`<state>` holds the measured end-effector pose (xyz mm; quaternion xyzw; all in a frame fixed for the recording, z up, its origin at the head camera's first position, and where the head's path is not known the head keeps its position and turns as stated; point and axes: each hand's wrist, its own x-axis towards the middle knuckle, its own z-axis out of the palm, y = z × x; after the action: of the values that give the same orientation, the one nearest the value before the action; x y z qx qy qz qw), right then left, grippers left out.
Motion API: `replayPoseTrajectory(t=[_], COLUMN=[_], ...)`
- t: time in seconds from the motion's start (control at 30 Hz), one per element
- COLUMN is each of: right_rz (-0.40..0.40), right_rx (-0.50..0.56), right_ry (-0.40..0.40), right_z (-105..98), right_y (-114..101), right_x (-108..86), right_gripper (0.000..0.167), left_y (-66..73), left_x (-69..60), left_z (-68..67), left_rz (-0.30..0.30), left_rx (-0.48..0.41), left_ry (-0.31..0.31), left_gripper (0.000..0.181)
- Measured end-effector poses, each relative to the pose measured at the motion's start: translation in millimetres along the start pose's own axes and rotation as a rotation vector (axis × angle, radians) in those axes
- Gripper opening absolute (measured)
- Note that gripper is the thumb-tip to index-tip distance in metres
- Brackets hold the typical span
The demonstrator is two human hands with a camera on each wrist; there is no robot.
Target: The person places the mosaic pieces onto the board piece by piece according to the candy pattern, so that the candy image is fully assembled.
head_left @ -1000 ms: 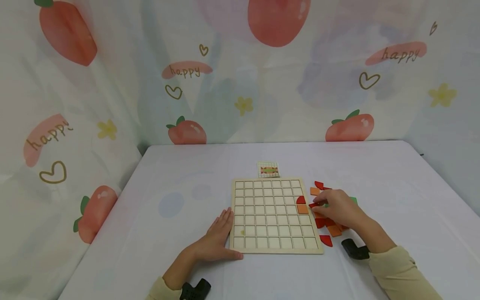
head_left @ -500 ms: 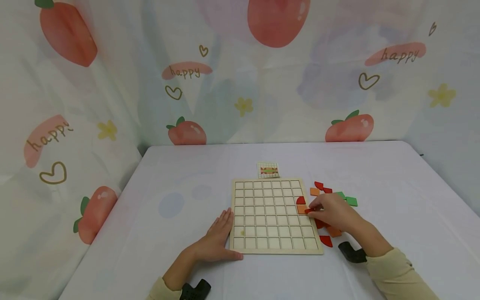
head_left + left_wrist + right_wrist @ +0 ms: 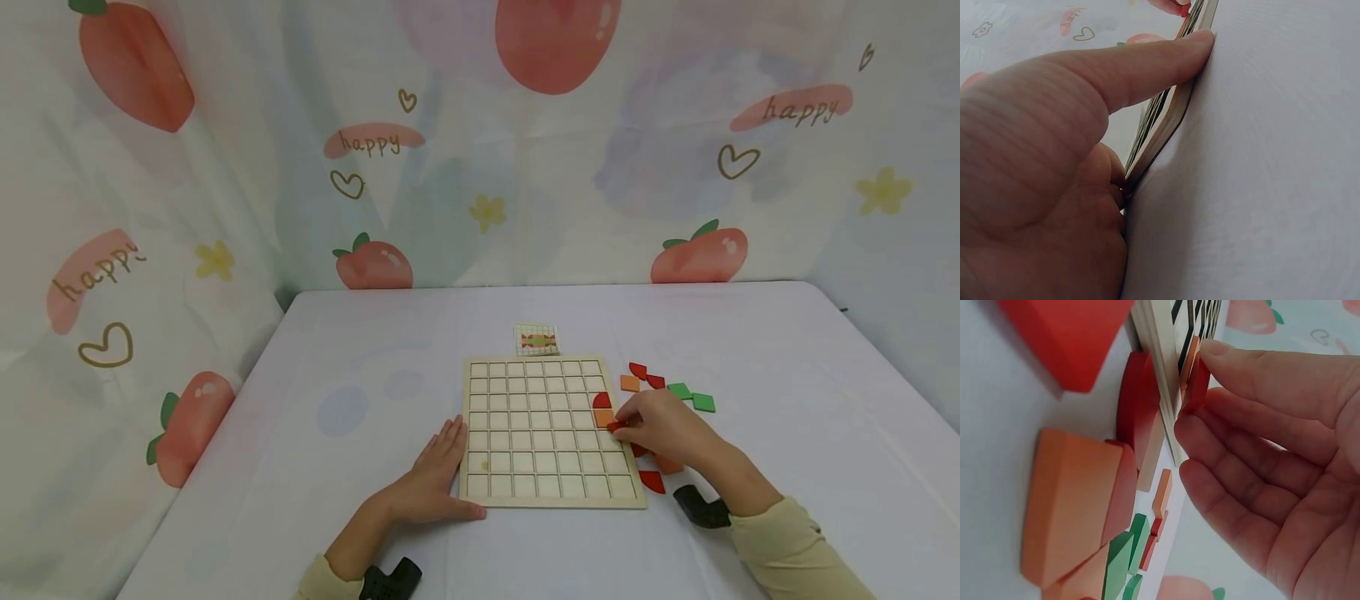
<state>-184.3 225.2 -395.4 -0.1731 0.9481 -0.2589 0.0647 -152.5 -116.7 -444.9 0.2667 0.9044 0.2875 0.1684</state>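
A wooden grid board (image 3: pixel 542 442) lies flat on the table. My left hand (image 3: pixel 427 479) rests against its left edge and near corner, fingers straight and thumb spread along the front side; the left wrist view shows the thumb (image 3: pixel 1154 69) touching the rim. My right hand (image 3: pixel 663 421) pinches a red block (image 3: pixel 1196 384) between thumb and fingers, over the board's right edge. Just beyond it, an orange square block (image 3: pixel 603 418) and a red quarter-round block (image 3: pixel 602 401) sit in cells of the right column. The fingers partly hide the held block in the head view.
Right of the board lie loose red, orange and green blocks, among them a red quarter-round (image 3: pixel 652 482), an orange square (image 3: pixel 629 382) and a green piece (image 3: pixel 703 402). A small pattern card (image 3: pixel 536 340) lies behind the board. A printed curtain (image 3: pixel 540 167) hangs beyond the table.
My right hand has carried the red block from the pile leftward onto the board's right edge, then slightly nearer, below the orange square. Green pieces behind the hand came into view. The left hand stays put.
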Motion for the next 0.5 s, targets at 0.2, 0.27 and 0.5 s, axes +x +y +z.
replayPoseTrajectory(t=[0.2,0.27,0.5], right_rz=[0.027,0.044,0.083], right_rx=[0.001,-0.005,0.009], right_ry=[-0.001,0.004,0.035], right_z=[0.7,1.2,4.0], right_y=[-3.3,-4.6,-9.8], right_x=[-1.2,-1.7,-3.1], right_gripper=[0.017,0.018,0.019], left_y=[0.8,1.2,2.2], left_x=[-0.7,-1.0,-0.8], left_z=[-0.9,-1.0,-0.6], left_rz=[0.002,0.004,-0.009], left_rx=[-0.007,-0.008,-0.01], left_ry=[0.002,0.002,0.001], left_gripper=[0.113,0.113,0.112])
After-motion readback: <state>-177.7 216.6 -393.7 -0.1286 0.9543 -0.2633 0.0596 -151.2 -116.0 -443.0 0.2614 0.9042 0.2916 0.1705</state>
